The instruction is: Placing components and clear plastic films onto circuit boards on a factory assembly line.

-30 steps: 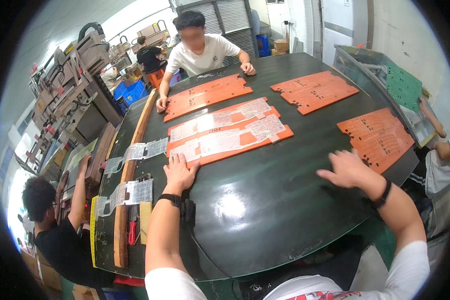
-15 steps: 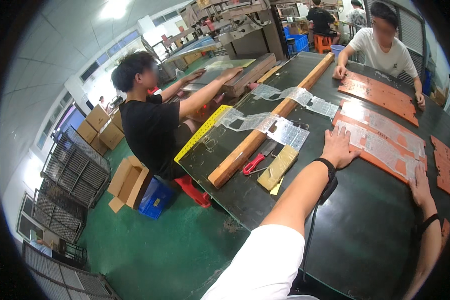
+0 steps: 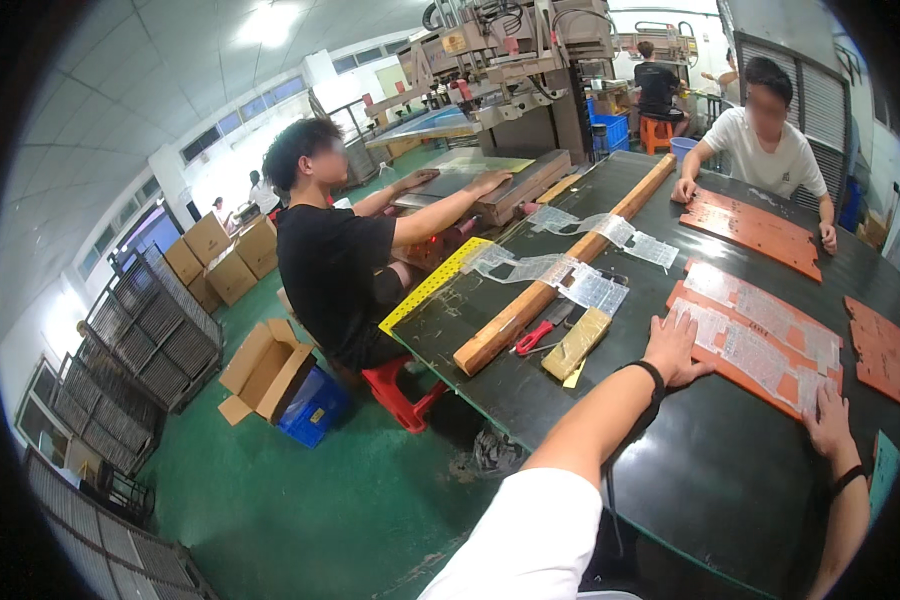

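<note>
My left hand (image 3: pixel 676 350) lies flat with its fingers spread on the near left corner of an orange board (image 3: pixel 759 326). At the board's near right corner, my right hand (image 3: pixel 828 420) rests with its fingers stretched out. Two thin, clear printed film sheets with cut-outs lie on the board; the nearer film sheet (image 3: pixel 740 348) is next to the fingers of both hands. Neither hand grips anything. A dark band circles each wrist.
A wooden bar (image 3: pixel 530 310) crosses two more clear sheets (image 3: pixel 595 290) on the dark table. Beside it lie a red-handled tool (image 3: pixel 535 337) and a yellowish block (image 3: pixel 577 342). Across the table, a co-worker (image 3: pixel 760 150) touches another orange board (image 3: pixel 750 232). Another co-worker (image 3: pixel 330 250) works at a machine.
The whole view has shifted a little, so more of the room's back shows. Both hands stay on the orange board's near edge. A green piece has come into view at the right.
</note>
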The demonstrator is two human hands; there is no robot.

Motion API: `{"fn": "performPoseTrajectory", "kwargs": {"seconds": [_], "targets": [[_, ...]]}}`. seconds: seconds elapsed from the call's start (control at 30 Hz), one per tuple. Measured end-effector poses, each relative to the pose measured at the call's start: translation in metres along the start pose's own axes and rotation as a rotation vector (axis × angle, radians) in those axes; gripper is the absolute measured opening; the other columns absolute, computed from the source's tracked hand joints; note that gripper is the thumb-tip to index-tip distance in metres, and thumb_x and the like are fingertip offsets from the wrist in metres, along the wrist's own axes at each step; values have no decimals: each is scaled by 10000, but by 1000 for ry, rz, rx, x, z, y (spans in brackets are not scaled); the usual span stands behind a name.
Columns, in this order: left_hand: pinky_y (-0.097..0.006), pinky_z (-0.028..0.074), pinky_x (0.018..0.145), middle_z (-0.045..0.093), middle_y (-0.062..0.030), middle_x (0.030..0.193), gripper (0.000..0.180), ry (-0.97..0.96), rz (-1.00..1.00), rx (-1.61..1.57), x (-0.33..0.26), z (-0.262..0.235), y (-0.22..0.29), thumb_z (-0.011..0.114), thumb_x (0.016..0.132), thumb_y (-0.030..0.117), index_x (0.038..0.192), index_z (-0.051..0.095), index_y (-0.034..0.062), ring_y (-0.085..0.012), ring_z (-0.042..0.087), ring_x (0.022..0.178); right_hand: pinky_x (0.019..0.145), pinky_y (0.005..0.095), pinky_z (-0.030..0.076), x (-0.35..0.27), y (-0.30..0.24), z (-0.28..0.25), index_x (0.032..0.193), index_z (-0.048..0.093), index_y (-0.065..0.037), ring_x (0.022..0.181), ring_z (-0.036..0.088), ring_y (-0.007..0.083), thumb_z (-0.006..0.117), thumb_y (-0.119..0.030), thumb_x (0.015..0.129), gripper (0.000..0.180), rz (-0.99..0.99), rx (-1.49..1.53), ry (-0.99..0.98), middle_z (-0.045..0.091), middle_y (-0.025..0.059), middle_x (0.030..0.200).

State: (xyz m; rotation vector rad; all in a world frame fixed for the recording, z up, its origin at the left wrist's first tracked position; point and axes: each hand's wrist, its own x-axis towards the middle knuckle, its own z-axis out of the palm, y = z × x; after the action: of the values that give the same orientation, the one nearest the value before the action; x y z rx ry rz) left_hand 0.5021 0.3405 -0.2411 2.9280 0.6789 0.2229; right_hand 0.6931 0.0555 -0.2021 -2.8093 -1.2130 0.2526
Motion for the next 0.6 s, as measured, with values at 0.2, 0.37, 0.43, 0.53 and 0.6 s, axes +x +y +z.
{"fn": "performPoseTrajectory", "kwargs": {"seconds": [0.2, 0.37, 0.43, 0.53, 0.6], "targets": [[-530, 183, 1037, 278, -203, 1418, 1011, -76, 38, 107, -78, -5, 27, 454, 727, 721, 1369, 267, -38, -362, 216, 1325, 1093, 496, 95, -84, -5, 3, 1331, 286, 90, 1307, 235, 376, 565, -358, 753, 782, -20, -53, -34, 280, 253, 1394], [-535, 216, 1002, 299, -236, 1396, 1030, -86, 58, 76, -156, -17, 56, 490, 705, 717, 1335, 299, -75, -368, 254, 1308, 1084, 517, 97, -155, 12, 24, 1320, 268, 112, 1304, 213, 415, 523, -469, 766, 842, -115, -89, 15, 251, 267, 1401], [-526, 244, 972, 323, -237, 1377, 1035, -33, 53, 34, -186, -14, 67, 499, 689, 723, 1321, 323, -77, -368, 285, 1281, 1082, 516, 102, -186, 21, 34, 1329, 261, 99, 1304, 207, 422, 438, -573, 796, 876, -112, -120, 11, 244, 266, 1404], [-514, 268, 935, 361, -226, 1349, 1025, 14, 72, 45, -226, -10, 75, 512, 675, 723, 1307, 355, -69, -367, 315, 1246, 1074, 513, 124, -220, 23, 42, 1358, 238, 65, 1308, 207, 420, 306, -662, 819, 908, -129, -91, 47, 232, 252, 1417], [-511, 274, 923, 395, -213, 1317, 1018, 0, 99, 9, -236, -11, 79, 520, 670, 721, 1302, 368, -63, -362, 326, 1233, 1069, 514, 139, -240, 37, 53, 1352, 259, 57, 1304, 217, 417, 355, -617, 826, 861, -131, -74, 89, 244, 243, 1415]]}}
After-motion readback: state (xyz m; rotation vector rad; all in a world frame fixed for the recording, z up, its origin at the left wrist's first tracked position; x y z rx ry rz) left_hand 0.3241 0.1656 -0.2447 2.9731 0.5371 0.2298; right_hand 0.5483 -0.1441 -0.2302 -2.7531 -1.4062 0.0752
